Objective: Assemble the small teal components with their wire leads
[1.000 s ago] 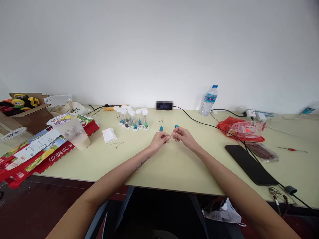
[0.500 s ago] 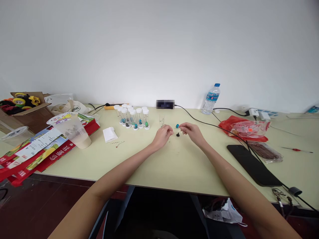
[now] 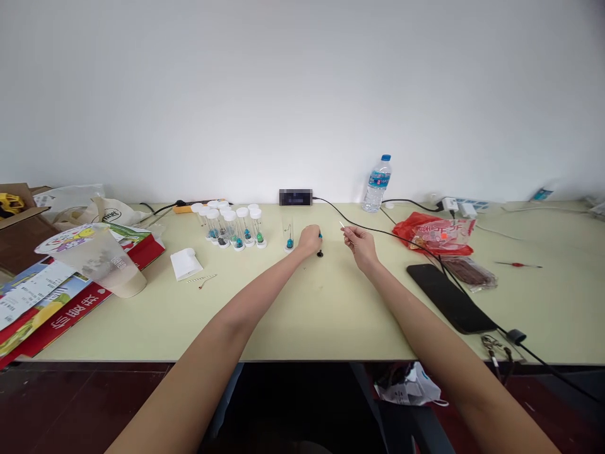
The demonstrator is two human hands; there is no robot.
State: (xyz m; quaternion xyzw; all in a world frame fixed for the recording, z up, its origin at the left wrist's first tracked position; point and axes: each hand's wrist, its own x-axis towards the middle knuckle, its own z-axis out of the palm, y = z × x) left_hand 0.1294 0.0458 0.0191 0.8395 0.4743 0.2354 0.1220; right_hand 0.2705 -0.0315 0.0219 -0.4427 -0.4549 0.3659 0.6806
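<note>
My left hand [image 3: 309, 239] is curled at a small blue piece [image 3: 320, 236], its fingers closed against it and partly hidden by the back of the hand. Just in front stands a small black piece [image 3: 320, 254] with a flat base. My right hand [image 3: 361, 247] is raised over the table to the right, thumb and fingers pinching a thin white stick [image 3: 342, 224] whose tip points up and left. Left of my left hand stands an uncapped clear tube [image 3: 288, 230] with a blue item and a bent wire inside.
Several white-capped clear tubes [image 3: 242, 230] stand in a group to the left. Further left are white paper [image 3: 186, 263], a drink cup [image 3: 104, 261] and red packaging [image 3: 80, 315]. A water bottle [image 3: 377, 184], a black cable, a red bag [image 3: 411, 228] and a black phone [image 3: 449, 296] lie rightward.
The view has shifted right. My left hand has moved to the blue piece, uncovering the clear tube. My right hand has drawn away to the right, and the white stick now shows in it.
</note>
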